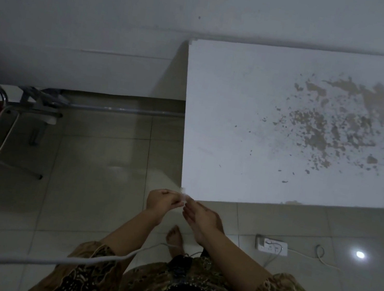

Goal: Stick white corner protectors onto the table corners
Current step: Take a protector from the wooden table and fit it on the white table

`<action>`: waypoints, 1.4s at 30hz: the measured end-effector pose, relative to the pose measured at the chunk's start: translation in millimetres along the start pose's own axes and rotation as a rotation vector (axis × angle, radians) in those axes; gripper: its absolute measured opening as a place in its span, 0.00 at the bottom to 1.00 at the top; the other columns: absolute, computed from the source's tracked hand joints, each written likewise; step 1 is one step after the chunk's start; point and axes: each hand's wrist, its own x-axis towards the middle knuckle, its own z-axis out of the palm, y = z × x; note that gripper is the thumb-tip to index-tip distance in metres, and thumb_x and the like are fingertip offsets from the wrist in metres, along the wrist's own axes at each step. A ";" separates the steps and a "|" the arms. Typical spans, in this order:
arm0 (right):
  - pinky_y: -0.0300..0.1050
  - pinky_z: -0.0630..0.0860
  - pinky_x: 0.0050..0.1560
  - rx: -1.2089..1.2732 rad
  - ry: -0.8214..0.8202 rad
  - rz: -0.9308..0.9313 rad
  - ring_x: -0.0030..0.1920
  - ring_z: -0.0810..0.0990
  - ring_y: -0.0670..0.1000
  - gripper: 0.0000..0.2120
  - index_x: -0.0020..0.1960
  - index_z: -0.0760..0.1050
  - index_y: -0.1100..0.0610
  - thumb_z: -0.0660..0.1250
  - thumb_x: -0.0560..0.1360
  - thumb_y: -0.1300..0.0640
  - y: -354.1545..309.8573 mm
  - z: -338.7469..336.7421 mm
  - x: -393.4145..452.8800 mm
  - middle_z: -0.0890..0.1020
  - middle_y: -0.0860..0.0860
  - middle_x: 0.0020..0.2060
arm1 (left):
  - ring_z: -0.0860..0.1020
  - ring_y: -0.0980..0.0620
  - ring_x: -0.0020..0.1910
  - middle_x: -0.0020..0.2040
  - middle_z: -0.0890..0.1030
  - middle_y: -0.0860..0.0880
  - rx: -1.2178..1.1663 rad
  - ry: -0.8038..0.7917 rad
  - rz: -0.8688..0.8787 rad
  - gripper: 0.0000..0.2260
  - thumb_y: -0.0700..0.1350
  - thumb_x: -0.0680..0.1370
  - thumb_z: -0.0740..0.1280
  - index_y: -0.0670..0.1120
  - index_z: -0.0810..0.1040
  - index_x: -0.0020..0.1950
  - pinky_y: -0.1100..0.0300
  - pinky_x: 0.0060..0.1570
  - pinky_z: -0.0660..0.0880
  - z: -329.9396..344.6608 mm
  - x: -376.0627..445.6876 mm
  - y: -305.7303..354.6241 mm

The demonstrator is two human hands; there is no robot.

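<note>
Dim tiled floor surrounds a worn white surface. At its near corner, the left hand pinches a white corner protector. The right hand, fingers extended, touches it.

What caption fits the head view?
Both hands, left hand and right hand, hold a white corner protector at the table corner.
</note>
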 end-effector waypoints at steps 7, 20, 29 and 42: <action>0.52 0.81 0.50 -0.142 0.113 -0.072 0.39 0.81 0.57 0.08 0.37 0.79 0.65 0.75 0.70 0.61 -1.6 5.2 12.1 0.83 0.64 0.39 | 0.80 0.41 0.36 0.39 0.80 0.36 0.028 -0.002 0.029 0.06 0.26 0.71 0.68 0.34 0.78 0.36 0.62 0.32 0.81 -0.7 1.3 1.7; 0.43 0.80 0.38 -0.192 0.082 -0.039 0.33 0.79 0.53 0.10 0.48 0.80 0.68 0.73 0.73 0.61 -7.4 7.5 9.1 0.80 0.58 0.34 | 0.81 0.46 0.40 0.43 0.81 0.41 0.274 -0.058 -0.018 0.08 0.41 0.71 0.74 0.38 0.78 0.42 0.59 0.38 0.81 -2.9 27.6 9.6; 0.45 0.82 0.42 -0.323 0.107 -0.056 0.37 0.81 0.53 0.14 0.52 0.80 0.67 0.74 0.71 0.59 -11.2 5.6 12.9 0.83 0.60 0.40 | 0.77 0.47 0.34 0.30 0.77 0.44 0.574 0.109 0.066 0.13 0.40 0.71 0.70 0.44 0.76 0.26 0.58 0.40 0.76 16.5 34.3 6.0; 0.41 0.77 0.41 -0.282 -0.142 0.080 0.47 0.80 0.50 0.19 0.61 0.76 0.59 0.71 0.74 0.51 -23.4 -5.6 3.5 0.82 0.53 0.54 | 0.78 0.49 0.46 0.50 0.79 0.43 0.205 -0.217 -0.152 0.15 0.43 0.76 0.69 0.35 0.77 0.59 0.63 0.43 0.77 0.9 30.2 16.2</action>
